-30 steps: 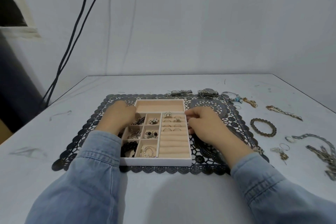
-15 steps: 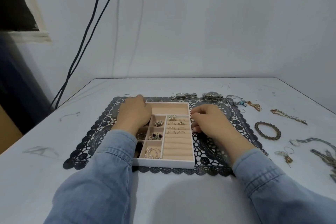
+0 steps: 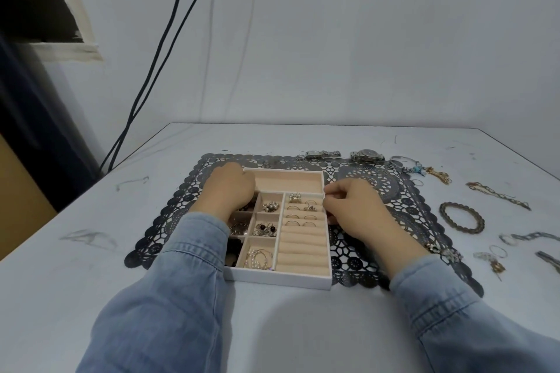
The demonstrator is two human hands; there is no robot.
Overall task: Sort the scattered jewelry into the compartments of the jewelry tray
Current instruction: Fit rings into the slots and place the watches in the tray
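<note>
- Over the last second the left hand (image 3: pixel 230 191) has slid from the left side of the tray (image 3: pixel 281 277) up to its 10 o'clock corner. The right hand (image 3: pixel 354 209) has kept its place at the right wall.
- The tray sits on a dark lace mat (image 3: pixel 181 215) in the middle of the white table (image 3: pixel 303 327).
- The left hand lies knuckles up over the far-left compartments with its fingers curled under. I cannot tell whether they hold anything.
- The right hand's fingers are bent, with the tips close together against the tray's wall at 2 o'clock. Whether they pinch something cannot be told.
- Several rings (image 3: pixel 298 208) stand in the far ring rows, just beside the right hand.
- Thin hoops (image 3: pixel 259 257) lie in the small compartment at 7 o'clock.
- Off the tray, two watches (image 3: pixel 366 156) lie at 12 to 1 o'clock, a chain (image 3: pixel 497 194) at 2 o'clock and a bracelet (image 3: pixel 462 218) at 3 o'clock.
</note>
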